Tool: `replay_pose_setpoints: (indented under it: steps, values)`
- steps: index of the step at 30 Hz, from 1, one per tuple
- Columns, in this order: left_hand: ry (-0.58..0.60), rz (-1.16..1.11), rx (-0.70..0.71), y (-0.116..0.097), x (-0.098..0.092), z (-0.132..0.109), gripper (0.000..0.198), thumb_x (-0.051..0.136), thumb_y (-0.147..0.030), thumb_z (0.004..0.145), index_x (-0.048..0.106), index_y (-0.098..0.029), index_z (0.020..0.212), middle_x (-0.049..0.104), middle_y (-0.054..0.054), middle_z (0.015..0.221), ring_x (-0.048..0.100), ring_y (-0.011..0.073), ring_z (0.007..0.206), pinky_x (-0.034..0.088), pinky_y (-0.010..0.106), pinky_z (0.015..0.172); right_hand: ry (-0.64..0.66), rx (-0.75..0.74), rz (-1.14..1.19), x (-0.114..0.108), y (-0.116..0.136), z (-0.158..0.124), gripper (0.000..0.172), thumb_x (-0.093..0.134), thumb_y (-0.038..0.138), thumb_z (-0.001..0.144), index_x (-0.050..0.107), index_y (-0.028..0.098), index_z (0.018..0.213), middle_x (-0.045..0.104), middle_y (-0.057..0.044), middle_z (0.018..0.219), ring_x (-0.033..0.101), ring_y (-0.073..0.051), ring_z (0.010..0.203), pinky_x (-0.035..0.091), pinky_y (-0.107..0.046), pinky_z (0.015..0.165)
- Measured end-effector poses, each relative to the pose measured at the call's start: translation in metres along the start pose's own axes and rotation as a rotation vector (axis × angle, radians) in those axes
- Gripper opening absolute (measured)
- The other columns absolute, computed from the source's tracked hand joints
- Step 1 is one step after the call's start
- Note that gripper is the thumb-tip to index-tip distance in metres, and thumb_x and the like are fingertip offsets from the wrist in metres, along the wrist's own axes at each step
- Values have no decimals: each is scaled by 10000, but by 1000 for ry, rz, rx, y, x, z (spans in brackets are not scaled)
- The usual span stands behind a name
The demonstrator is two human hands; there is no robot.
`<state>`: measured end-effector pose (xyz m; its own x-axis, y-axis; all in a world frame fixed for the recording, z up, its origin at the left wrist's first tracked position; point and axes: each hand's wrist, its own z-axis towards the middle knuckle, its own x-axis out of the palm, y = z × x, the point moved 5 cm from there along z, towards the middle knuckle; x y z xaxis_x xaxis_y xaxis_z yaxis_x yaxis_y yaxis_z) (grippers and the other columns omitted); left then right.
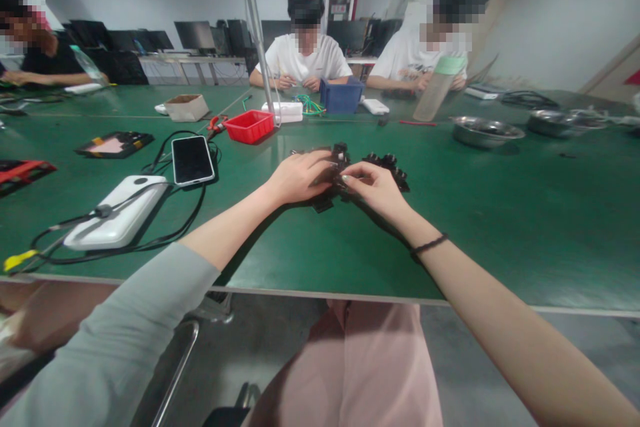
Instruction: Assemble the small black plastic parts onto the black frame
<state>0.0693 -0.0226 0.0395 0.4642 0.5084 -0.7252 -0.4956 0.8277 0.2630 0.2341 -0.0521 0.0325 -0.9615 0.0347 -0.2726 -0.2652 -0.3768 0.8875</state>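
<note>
Several small black plastic-looking parts (pixel 387 161) lie in a cluster on the green table, too small and dark to name. My left hand (pixel 303 177) reaches over the left side of this cluster, its fingers stretched out and slightly apart over the black pieces. Thumb and forefinger of my right hand (pixel 377 190) are pinched together at the middle of the cluster, close to the left fingertips. What sits in that pinch is hidden. A flat black piece (pixel 323 205) shows just below the left fingers.
To the left are a phone (pixel 193 160), a white power bank (pixel 117 212) and looping black cables. Beyond my hands stand a red tray (pixel 249 127), a metal pole (pixel 257 27), a blue bin (pixel 341 95), a bottle (pixel 434 95) and a metal bowl (pixel 485 133). Other people sit across the table.
</note>
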Motion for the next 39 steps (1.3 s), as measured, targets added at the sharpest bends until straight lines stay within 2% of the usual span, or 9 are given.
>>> replay_pose_setpoints:
  steps: [6,15,21,27,39]
  values:
    - [-16,9,5,0,0,0,356,574,-363,896,609,-125,1159,640,180,1271,671,279,1102,567,365,795,12,47,92,2,-2,-1,315,802,472,653,681,205,768,703,-21,759,685,-190,684,595,-370,695]
    - [-16,9,3,1,0,-1,356,586,-352,889,608,-130,1166,638,177,1278,664,280,1118,567,367,801,-14,38,42,0,-3,1,330,798,466,648,685,190,790,709,-28,777,658,-168,655,584,-358,688]
    - [-32,12,12,0,0,-1,348,588,-358,887,610,-129,1149,644,173,1268,675,279,1093,568,362,780,-23,15,-27,-2,-2,1,282,770,438,682,696,185,785,716,-34,766,638,-161,640,561,-340,670]
    - [7,7,-10,0,1,0,353,581,-364,892,608,-135,1159,633,178,1283,668,279,1103,565,372,791,-30,12,-49,-2,0,1,212,746,382,697,706,184,761,715,-31,739,628,-158,634,548,-331,670]
    - [5,3,-19,1,1,0,350,592,-356,887,608,-135,1157,631,175,1287,663,279,1114,566,372,802,-40,-7,-77,-2,2,0,175,718,350,711,712,186,772,726,-37,772,638,-165,664,541,-329,692]
